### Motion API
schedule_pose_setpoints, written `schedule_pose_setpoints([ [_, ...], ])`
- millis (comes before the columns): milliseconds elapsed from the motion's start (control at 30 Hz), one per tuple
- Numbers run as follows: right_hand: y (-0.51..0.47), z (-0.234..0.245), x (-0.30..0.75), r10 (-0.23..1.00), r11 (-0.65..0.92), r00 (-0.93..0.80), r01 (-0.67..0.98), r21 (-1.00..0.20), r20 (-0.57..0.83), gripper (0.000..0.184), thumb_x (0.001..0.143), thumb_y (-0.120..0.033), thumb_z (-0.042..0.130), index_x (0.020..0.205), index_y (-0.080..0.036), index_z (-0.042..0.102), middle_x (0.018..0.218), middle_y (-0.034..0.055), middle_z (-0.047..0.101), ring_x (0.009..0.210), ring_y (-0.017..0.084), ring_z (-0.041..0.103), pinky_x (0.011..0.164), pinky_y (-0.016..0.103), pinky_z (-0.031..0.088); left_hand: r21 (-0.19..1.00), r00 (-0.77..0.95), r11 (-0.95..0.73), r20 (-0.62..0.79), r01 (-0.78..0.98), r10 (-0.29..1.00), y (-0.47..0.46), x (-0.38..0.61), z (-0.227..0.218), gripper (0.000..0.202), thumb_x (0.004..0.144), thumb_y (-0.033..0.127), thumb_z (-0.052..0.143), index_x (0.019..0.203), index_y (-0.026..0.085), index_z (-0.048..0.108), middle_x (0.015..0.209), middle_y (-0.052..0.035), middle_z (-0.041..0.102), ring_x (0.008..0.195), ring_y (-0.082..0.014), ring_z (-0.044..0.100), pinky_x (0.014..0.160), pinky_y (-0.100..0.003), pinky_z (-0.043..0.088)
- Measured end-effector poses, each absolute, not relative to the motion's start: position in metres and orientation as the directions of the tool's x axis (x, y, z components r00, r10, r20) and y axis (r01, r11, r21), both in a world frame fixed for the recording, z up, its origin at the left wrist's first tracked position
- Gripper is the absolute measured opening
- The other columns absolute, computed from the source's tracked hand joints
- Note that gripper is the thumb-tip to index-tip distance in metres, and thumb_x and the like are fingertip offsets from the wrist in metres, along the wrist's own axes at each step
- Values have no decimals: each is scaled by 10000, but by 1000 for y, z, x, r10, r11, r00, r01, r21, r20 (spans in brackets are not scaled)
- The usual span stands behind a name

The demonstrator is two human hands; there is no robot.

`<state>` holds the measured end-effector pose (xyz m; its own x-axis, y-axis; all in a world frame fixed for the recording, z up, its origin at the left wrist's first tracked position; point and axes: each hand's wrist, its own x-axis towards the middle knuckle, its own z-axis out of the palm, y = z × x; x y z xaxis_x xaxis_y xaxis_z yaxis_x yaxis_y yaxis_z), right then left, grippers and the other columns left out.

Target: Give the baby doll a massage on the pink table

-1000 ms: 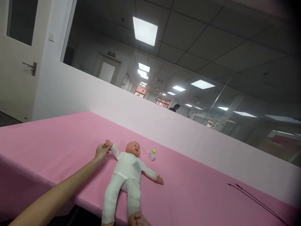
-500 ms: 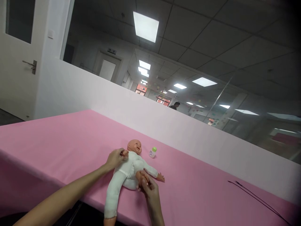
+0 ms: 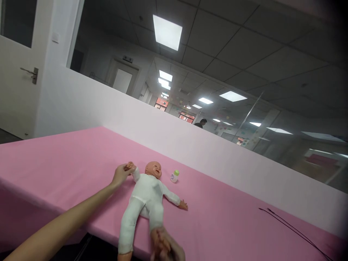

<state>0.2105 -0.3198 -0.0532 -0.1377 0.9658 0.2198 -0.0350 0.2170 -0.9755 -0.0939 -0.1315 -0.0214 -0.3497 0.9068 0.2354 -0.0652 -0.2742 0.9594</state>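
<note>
Head view. A pink surface (image 3: pixel 67 159) fills the lower half of the frame, bounded at the back by a low white wall (image 3: pixel 190 145) with glass above it; a white door (image 3: pixel 16 69) with a metal handle stands at far left, and a distant person (image 3: pixel 200 123) is visible through the glass. A doll (image 3: pixel 148 197) in a white suit lies face up near the front edge of the surface, head toward the white wall, arms spread to both sides and legs pointing toward the viewer, the feet reaching the edge. The left hand (image 3: pixel 121 173), at the end of a long bare forearm entering from lower left, is closed around the doll's hand on that side, with that arm stretched outward and resting on the surface. The right hand (image 3: pixel 165 248), blurred at the bottom edge of the frame, is closed around the foot of the doll's leg on that side. A small bottle (image 3: pixel 174 176) with a green cap stands just beside the doll's head, apart from both hands. Thin black cords (image 3: pixel 293 232) lie on the surface at far right, well apart from the doll.
</note>
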Motion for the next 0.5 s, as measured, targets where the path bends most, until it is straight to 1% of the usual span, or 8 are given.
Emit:
schedule_pose_setpoints([
  [67,-300,-37,205,963,249,-84,-68,-966,255,693,715,-631,873,1243,-190,789,670,66,726,577,248,662,584,391,584,921,-214,-384,390,68,896,-138,-72,-11,239,725,425,773,725,204,682,776,-24,730,774,-226,663,711,-304,471],
  [133,-276,-19,195,967,252,-15,-83,-964,254,698,760,-617,859,1275,-155,765,713,67,736,605,225,674,619,371,595,848,-60,-466,494,253,867,-147,-51,-6,133,806,334,698,771,206,701,815,-31,750,771,-215,666,714,-295,446],
  [233,-244,-4,177,978,208,25,-92,-974,206,761,646,-664,912,1159,-115,797,641,36,699,556,198,653,568,329,571,747,60,-468,502,473,863,-158,-31,-11,111,856,267,627,819,201,709,798,-48,743,719,-201,642,678,-295,389],
  [300,-235,-3,171,980,199,31,-114,-973,197,774,614,-667,925,1137,-111,799,607,14,673,547,189,643,564,319,562,718,68,-450,494,530,867,-160,-28,-17,109,862,265,628,870,199,715,820,-54,747,718,-200,633,672,-300,367],
  [367,-239,-7,176,977,210,14,-132,-969,210,726,658,-630,922,1162,-123,794,629,19,684,571,188,645,589,321,566,759,40,-434,476,486,878,-156,-34,-20,114,847,303,664,872,203,715,835,-51,753,738,-205,639,683,-303,382],
  [400,-246,-11,182,975,220,4,-139,-966,221,689,697,-606,911,1185,-135,789,663,31,703,580,185,643,600,322,567,802,18,-428,464,416,886,-152,-40,-21,134,837,336,685,852,205,712,836,-49,753,751,-209,645,690,-303,401],
  [433,-255,-16,190,972,232,-2,-147,-962,235,654,731,-586,897,1206,-151,786,715,51,730,581,180,637,604,325,566,858,-26,-410,439,308,898,-148,-47,-21,174,815,379,715,824,205,706,828,-48,751,761,-215,652,692,-303,424],
  [500,-277,-29,207,967,251,-16,-151,-956,256,607,733,-566,898,1197,-188,799,860,103,779,607,191,648,620,345,575,940,-152,-336,340,50,928,-138,-66,-21,306,735,491,781,771,200,692,807,-52,741,767,-227,663,679,-307,471],
])
